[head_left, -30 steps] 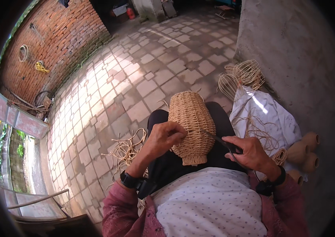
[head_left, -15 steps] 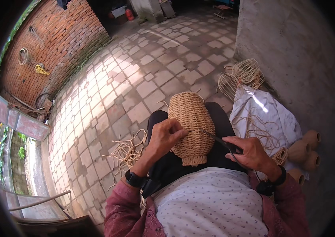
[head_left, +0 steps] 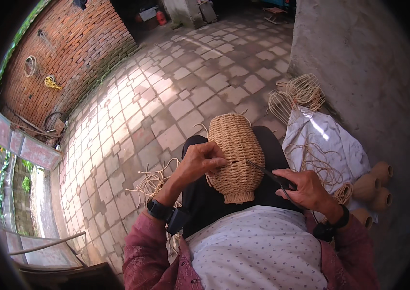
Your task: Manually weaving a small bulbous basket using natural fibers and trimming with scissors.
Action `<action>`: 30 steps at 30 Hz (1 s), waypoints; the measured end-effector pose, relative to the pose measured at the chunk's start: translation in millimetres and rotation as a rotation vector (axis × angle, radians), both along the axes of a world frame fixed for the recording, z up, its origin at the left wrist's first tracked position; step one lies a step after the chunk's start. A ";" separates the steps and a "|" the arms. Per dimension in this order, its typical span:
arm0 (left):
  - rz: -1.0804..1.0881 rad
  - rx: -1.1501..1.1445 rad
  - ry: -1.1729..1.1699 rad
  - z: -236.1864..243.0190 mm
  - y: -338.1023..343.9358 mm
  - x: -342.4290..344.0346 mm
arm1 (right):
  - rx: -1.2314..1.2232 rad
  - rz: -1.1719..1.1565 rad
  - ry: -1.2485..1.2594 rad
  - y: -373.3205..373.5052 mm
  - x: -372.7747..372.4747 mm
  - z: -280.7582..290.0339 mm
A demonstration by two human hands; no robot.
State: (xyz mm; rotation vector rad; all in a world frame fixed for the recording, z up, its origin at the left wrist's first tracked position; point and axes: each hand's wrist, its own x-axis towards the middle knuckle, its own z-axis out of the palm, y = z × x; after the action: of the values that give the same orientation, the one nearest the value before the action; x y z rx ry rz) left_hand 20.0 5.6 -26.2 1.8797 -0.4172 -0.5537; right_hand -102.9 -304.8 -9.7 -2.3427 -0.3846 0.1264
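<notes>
On my lap, between black-trousered knees, lies a tan vase-shaped basket point(head_left: 238, 140) woven of twisted cord, its narrow neck toward my body. My left hand point(head_left: 198, 163) is at the basket's left side, fingers curled and thumb and fingertips drawn together against the weave. Whatever those fingertips pinch is too small to make out. In my right hand point(head_left: 305, 187), at the basket's right side, are dark scissors point(head_left: 266, 170) with black handles. Their blades point left, the tips at the middle of the weave. Loose cord ends stick out at the basket's far end.
Loose tan cord point(head_left: 152, 183) lies left of my knees. On my right, more strands rest on a white sack point(head_left: 328, 140), near wire frames point(head_left: 306, 89) and several brown vase-like vessels point(head_left: 367, 186). A grey wall point(head_left: 359, 63) borders the right; paving point(head_left: 166, 116) stretches ahead.
My left hand has drawn slightly left along the basket, its fingertips still together. The right hand and scissors stay almost in place. The whole view has shifted a little.
</notes>
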 end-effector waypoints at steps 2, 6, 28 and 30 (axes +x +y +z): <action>-0.021 0.012 -0.070 0.2 0.0 1.4 | 0.003 0.001 -0.003 0.5 -0.1 0.0; -0.064 0.011 -0.140 3.7 -0.7 2.9 | 0.017 -0.005 0.028 1.7 -0.1 2.9; -0.097 0.528 -0.752 15.0 -32.0 -9.9 | 0.032 0.033 -0.023 7.5 -1.9 -1.5; -0.114 0.383 -0.541 14.4 -23.9 -5.1 | 0.038 0.029 -0.003 9.3 -3.9 -0.4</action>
State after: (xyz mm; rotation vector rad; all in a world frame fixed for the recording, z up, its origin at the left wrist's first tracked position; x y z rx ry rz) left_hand 14.9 -18.3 -11.7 2.3866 -0.8194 -0.1942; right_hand -106.8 -295.5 -10.1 -2.3008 -0.4192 0.1284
